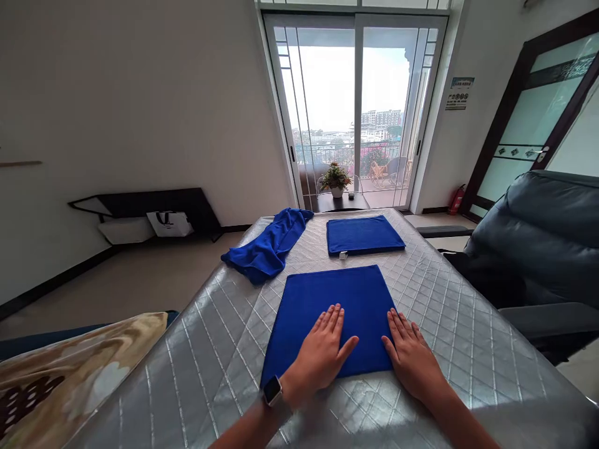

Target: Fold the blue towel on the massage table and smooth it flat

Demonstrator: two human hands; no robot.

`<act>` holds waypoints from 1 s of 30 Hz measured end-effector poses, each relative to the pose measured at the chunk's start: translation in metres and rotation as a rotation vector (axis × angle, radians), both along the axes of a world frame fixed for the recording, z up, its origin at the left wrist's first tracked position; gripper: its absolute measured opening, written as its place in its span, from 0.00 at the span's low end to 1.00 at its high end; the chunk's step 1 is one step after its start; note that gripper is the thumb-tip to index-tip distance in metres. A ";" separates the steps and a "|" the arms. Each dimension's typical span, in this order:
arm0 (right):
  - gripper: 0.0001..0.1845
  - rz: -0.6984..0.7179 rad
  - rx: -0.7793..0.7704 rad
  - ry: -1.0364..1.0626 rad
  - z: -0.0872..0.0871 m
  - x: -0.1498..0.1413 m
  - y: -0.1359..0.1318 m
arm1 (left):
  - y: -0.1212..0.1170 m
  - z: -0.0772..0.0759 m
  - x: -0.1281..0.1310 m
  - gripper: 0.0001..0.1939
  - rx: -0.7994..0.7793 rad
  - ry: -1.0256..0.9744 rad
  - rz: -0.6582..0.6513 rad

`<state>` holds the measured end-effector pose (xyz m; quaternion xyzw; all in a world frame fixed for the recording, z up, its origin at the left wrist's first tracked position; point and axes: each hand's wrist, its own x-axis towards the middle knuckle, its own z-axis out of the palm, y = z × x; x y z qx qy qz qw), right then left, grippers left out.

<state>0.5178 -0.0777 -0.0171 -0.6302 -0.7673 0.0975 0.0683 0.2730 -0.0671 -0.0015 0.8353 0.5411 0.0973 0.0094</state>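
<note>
My left hand (322,346) lies flat on a folded blue microfibre towel (334,305), near its lower middle, with a smartwatch (272,391) on the wrist. My right hand (412,352) rests palm down at the towel's right edge, its fingers touching the cloth. Both hands hold nothing. Farther along the silver quilted mattress (449,349) lies a second folded blue towel (364,235) with a small white tag (343,255) at its front edge. To its left is a crumpled blue towel (266,246).
A black padded armchair (528,249) stands close on the right. A patterned blanket (70,380) lies at the lower left. Beyond the mattress are a small table with a potted plant (336,179) and a glass balcony door (355,106).
</note>
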 end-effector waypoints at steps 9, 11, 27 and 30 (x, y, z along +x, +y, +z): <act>0.36 0.014 0.003 -0.029 0.001 0.001 0.000 | 0.001 -0.003 0.065 0.36 -0.034 -0.106 -0.177; 0.37 0.006 -0.002 -0.028 0.002 0.001 0.000 | 0.000 -0.008 0.051 0.36 -0.006 -0.087 -0.159; 0.36 0.007 0.043 -0.027 -0.007 0.002 0.000 | -0.041 -0.043 -0.107 0.36 0.098 0.062 0.259; 0.36 0.009 0.055 -0.020 -0.008 0.002 0.000 | -0.041 -0.043 -0.103 0.37 0.065 0.041 0.282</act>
